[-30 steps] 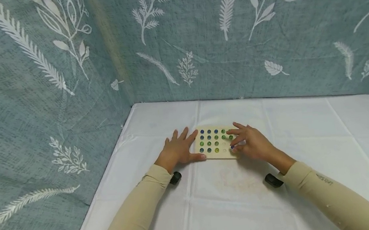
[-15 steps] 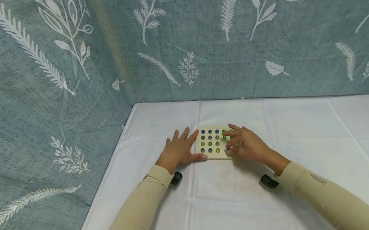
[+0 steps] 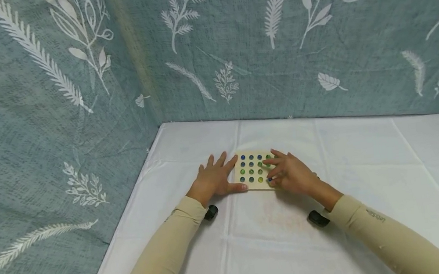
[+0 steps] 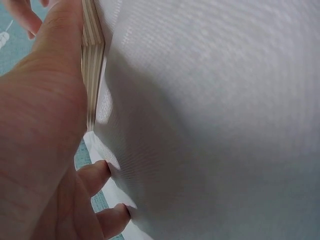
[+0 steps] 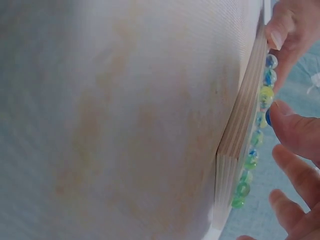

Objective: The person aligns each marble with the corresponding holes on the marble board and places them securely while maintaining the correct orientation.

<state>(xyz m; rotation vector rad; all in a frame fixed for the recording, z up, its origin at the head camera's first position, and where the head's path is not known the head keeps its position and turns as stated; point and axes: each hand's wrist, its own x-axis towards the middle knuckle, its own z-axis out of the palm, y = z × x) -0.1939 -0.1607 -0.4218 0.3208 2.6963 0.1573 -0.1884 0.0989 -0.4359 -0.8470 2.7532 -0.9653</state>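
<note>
A square wooden board (image 3: 254, 187) lies on the white cloth, its holes filled with blue and green marbles (image 3: 251, 169). My left hand (image 3: 213, 179) lies flat beside the board's left edge, fingers straight, thumb pressed along the board's near edge (image 4: 92, 65). My right hand (image 3: 290, 174) hovers over the board's right side and pinches a small blue marble (image 3: 270, 179) between thumb and a finger, just above the near-right holes. In the right wrist view that blue marble (image 5: 268, 117) sits at my thumb tip, close to the row of marbles (image 5: 257, 137) on the board (image 5: 240, 130).
A white tablecloth (image 3: 365, 162) covers the table, with a faint brownish stain (image 3: 286, 216) in front of the board. Teal leaf-print fabric (image 3: 234, 43) hangs close behind and on the left (image 3: 44, 127). Black wrist cameras (image 3: 210, 212) (image 3: 317, 218) sit under both sleeves.
My right hand has slid a little to the left over the board, carrying the blue marble with it. The left hand and the board have stayed put.
</note>
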